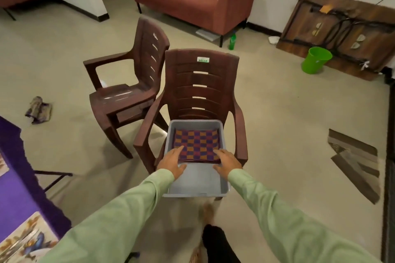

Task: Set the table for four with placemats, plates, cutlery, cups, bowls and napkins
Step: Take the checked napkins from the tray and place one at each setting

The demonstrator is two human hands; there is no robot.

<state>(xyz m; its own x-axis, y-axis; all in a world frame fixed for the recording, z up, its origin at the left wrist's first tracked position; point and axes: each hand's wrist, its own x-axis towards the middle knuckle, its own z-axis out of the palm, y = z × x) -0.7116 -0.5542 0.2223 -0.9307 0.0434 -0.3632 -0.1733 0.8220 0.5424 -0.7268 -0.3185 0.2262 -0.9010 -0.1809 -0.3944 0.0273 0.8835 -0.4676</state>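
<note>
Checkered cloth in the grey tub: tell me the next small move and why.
Probably grip the near edge of the checkered cloth and lift it: the left hand and right hand lie open on that edge, and it rests flat in the grey tub.

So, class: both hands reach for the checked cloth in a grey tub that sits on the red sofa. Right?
No. The head view shows the grey tub sits on a brown plastic chair, not on the sofa. The rest holds: the left hand and the right hand both reach for the checked cloth in it.
</note>
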